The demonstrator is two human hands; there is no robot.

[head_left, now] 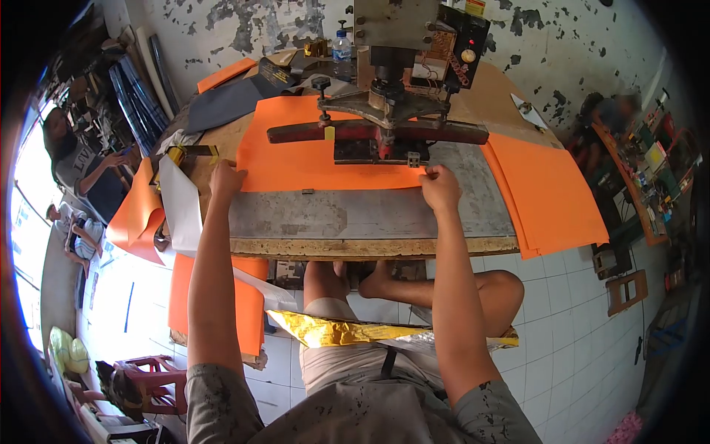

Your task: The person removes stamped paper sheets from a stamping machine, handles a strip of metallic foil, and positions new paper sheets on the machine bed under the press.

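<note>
An orange sheet (296,148) lies on the grey metal plate (355,214), partly beneath the press (384,133). My left hand (225,180) pinches the sheet at its near left corner. At the near right corner my right hand (441,186) is closed on the same sheet, fingers pressed on its edge. The press head stands over the sheet between my hands, and the part of the sheet behind it is hidden. A small block (308,192) sits on the plate along the sheet's near edge.
Stacked orange sheets (547,192) overhang the table's right side. Dark sheets (229,103) and a water bottle (342,46) are at the back. More orange sheets (137,211) hang at the left. Gold foil (325,329) crosses my lap. A person (81,163) stands at the left.
</note>
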